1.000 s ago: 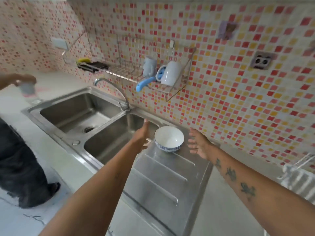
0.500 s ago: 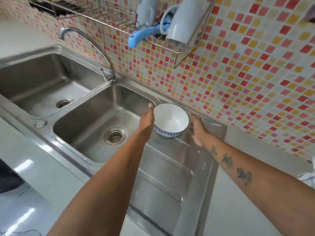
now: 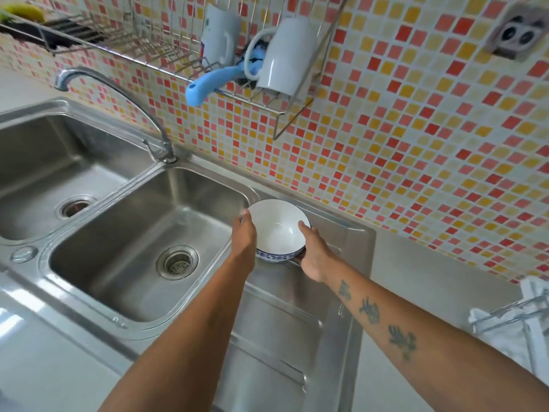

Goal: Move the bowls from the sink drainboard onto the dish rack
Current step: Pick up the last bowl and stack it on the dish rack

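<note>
A white bowl (image 3: 277, 227) with a blue patterned outside sits at the far end of the steel drainboard (image 3: 285, 331), next to the right sink basin. My left hand (image 3: 244, 237) clasps its left rim and my right hand (image 3: 314, 251) clasps its right side, thumb over the rim. The bowl tilts slightly toward me. The wire dish rack (image 3: 166, 52) hangs on the tiled wall above the sink.
On the rack stand two upturned white mugs (image 3: 286, 55) and a blue-handled brush (image 3: 212, 83). A curved faucet (image 3: 118, 96) rises between the two basins (image 3: 142, 233). A wall socket (image 3: 518, 32) is at top right. A white cloth on a wire frame (image 3: 517, 319) sits at right.
Both hands closed in from either side and took hold of the bowl. The camera moved nearer and lower over the sink.
</note>
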A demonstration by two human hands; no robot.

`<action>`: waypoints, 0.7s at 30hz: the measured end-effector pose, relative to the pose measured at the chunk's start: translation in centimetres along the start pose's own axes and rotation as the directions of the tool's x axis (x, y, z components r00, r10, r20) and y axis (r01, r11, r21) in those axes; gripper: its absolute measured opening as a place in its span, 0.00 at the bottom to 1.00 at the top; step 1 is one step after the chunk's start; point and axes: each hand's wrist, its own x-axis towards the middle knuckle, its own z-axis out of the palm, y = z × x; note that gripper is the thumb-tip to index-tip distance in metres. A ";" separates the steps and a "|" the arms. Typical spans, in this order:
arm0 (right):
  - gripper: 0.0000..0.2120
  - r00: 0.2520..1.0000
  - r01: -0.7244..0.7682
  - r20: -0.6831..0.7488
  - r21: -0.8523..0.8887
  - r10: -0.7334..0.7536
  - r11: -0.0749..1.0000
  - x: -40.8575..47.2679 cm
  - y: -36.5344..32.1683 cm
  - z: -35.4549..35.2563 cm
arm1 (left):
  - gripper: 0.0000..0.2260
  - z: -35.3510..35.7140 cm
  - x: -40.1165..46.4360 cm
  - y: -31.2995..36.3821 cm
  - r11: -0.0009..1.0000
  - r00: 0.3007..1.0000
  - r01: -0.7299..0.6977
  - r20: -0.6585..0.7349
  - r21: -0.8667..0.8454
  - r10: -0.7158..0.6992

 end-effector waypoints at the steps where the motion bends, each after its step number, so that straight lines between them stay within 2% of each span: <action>1: 0.14 1.000 0.001 -0.008 -0.008 -0.001 1.000 -0.3 0.0 -0.1 | 0.21 0.1 -0.2 0.0 1.000 1.000 0.008 0.003 -0.009 -0.008; 6: 0.23 0.999 -0.008 -0.044 0.001 0.008 1.000 -3.6 -0.9 -1.2 | 0.20 0.9 -2.4 0.4 0.996 0.999 0.022 0.037 -0.092 -0.018; 10: 0.19 0.997 0.017 -0.073 0.059 -0.013 0.998 -8.4 -2.3 -2.0 | 0.13 0.8 -6.2 0.9 0.995 0.998 -0.001 0.059 -0.098 0.006; 13: 0.17 0.991 0.075 -0.118 0.094 -0.064 0.993 -12.6 -3.2 -2.4 | 0.15 0.8 -9.9 2.8 0.996 0.996 -0.042 0.074 -0.080 0.048; 17: 0.18 0.957 0.232 -0.193 0.057 -0.217 0.971 -18.8 -4.2 -2.8 | 0.11 0.5 -16.1 5.6 0.989 0.983 -0.093 0.150 -0.117 0.110; 21: 0.16 0.850 0.483 -0.205 -0.065 -0.485 0.873 -27.2 -5.5 -4.6 | 0.18 0.3 -24.0 8.4 0.970 0.935 -0.174 0.280 -0.169 0.216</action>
